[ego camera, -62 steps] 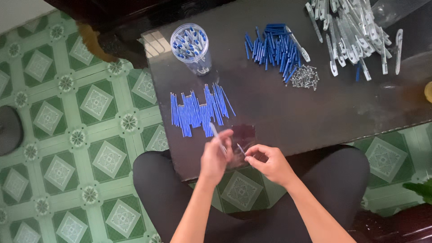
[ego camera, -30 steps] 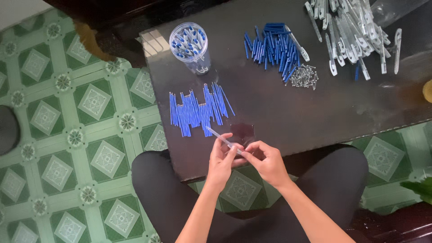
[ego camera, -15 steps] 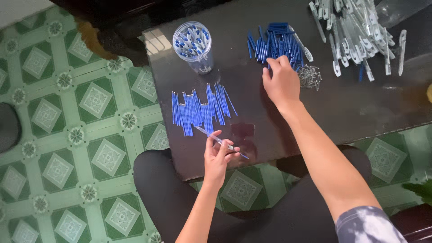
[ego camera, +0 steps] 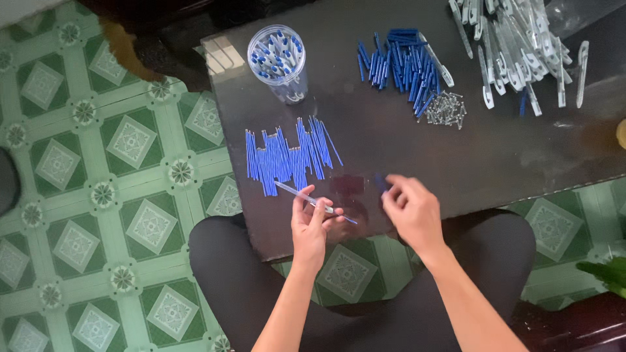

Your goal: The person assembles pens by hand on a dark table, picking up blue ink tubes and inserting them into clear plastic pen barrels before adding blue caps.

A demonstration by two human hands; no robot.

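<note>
My left hand (ego camera: 311, 225) grips a clear pen barrel (ego camera: 295, 192) with a thin blue refill (ego camera: 345, 219) sticking out of its near end, held slanted over the table's front edge. My right hand (ego camera: 411, 210) hovers beside it with the fingers pinched on a small blue pen part (ego camera: 380, 183). Just beyond my left hand lies a row of blue refills (ego camera: 287, 156) on the dark table (ego camera: 391, 140). Farther back are a heap of blue pen parts (ego camera: 403, 64) and a small pile of metal springs (ego camera: 446, 108).
A clear cup (ego camera: 279, 60) full of assembled pens stands at the table's back left. A heap of clear pen barrels (ego camera: 521, 45) fills the back right. Green patterned floor tiles (ego camera: 117, 195) lie to the left. My legs in black trousers are under the front edge.
My right hand reached out to the heap of blue parts at the back, then came back near my left hand with a blue part. My left hand kept hold of the barrel.
</note>
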